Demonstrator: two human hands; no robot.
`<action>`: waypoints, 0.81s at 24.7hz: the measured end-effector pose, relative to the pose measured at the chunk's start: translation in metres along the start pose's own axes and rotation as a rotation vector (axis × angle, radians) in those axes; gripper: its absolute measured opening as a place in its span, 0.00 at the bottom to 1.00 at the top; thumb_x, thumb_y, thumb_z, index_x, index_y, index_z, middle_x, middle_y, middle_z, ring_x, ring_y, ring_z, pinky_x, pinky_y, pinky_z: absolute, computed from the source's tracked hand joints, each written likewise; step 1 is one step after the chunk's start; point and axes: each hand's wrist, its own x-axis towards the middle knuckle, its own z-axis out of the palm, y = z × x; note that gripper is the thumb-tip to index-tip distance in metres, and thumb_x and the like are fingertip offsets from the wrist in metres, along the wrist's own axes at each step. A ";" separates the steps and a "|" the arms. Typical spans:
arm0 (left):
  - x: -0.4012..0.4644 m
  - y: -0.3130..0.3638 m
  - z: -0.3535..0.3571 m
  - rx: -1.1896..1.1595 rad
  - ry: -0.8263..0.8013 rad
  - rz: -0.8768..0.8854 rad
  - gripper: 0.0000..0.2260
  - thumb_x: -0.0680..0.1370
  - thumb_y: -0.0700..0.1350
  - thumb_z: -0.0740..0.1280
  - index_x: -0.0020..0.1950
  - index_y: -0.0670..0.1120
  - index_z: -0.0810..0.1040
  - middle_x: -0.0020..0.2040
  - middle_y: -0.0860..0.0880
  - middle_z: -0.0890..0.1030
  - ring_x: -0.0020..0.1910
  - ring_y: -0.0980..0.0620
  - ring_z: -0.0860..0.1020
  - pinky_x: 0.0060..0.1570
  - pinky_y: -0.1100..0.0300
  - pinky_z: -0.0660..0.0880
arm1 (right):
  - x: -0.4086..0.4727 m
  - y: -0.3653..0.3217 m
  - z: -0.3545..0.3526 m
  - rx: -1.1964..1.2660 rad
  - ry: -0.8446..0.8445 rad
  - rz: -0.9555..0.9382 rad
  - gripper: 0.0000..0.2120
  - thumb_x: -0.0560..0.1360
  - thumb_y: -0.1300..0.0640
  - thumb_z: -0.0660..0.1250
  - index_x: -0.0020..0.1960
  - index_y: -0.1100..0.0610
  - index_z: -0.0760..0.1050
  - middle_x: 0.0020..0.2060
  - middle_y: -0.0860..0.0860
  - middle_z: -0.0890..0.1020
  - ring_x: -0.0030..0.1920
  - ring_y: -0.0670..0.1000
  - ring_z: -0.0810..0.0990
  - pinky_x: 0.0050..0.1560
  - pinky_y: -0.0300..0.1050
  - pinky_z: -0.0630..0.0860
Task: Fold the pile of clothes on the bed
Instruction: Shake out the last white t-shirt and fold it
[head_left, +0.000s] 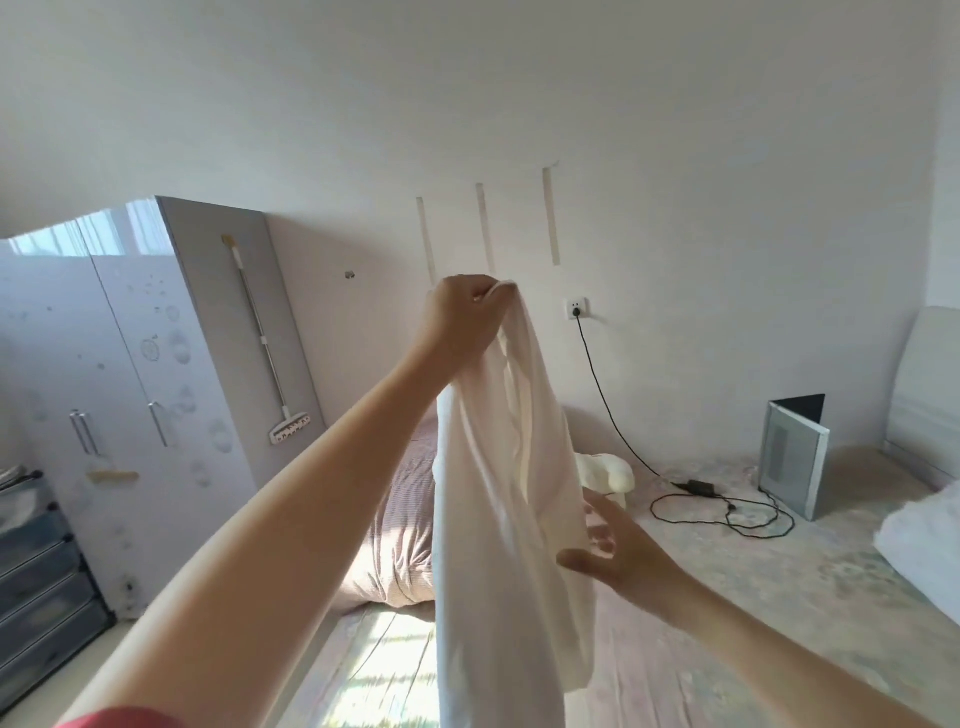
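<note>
A white garment (498, 499) hangs in the air above the bed (727, 597), long and limp, its lower end running out of the frame's bottom. My left hand (465, 322) is raised high and pinches the garment's top edge. My right hand (618, 545) is lower, on the garment's right side, fingers spread, thumb against the cloth. Whether it grips the cloth is unclear. Behind the garment lies another small white piece of clothing (608, 470) on the bed.
A folded pinkish quilt (400, 519) lies on the bed at the left. A charger and black cable (727, 512) run from a wall socket (575, 308). A grey box (792, 457) stands at the right, a white pillow (924, 540) beyond. Wardrobe (130, 364) and drawers (41, 571) stand left.
</note>
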 end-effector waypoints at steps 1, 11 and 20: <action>0.001 -0.001 -0.003 -0.011 0.008 -0.006 0.15 0.76 0.46 0.63 0.39 0.34 0.76 0.32 0.45 0.64 0.28 0.54 0.61 0.28 0.59 0.57 | 0.001 0.011 0.006 0.016 0.044 0.009 0.26 0.68 0.50 0.76 0.62 0.44 0.69 0.52 0.47 0.77 0.49 0.50 0.80 0.49 0.36 0.75; 0.007 -0.070 -0.042 -0.040 -0.001 -0.192 0.10 0.75 0.49 0.63 0.35 0.47 0.76 0.22 0.55 0.64 0.23 0.54 0.63 0.22 0.66 0.59 | 0.040 -0.020 -0.075 0.372 0.338 0.177 0.04 0.78 0.59 0.64 0.49 0.51 0.72 0.38 0.52 0.78 0.29 0.46 0.75 0.27 0.36 0.71; 0.019 -0.094 -0.048 -0.196 0.051 -0.308 0.08 0.75 0.46 0.62 0.37 0.49 0.75 0.25 0.51 0.69 0.21 0.52 0.65 0.21 0.69 0.60 | 0.030 -0.036 -0.103 -1.305 0.326 -0.867 0.22 0.69 0.38 0.66 0.55 0.49 0.67 0.48 0.54 0.67 0.31 0.52 0.75 0.19 0.41 0.69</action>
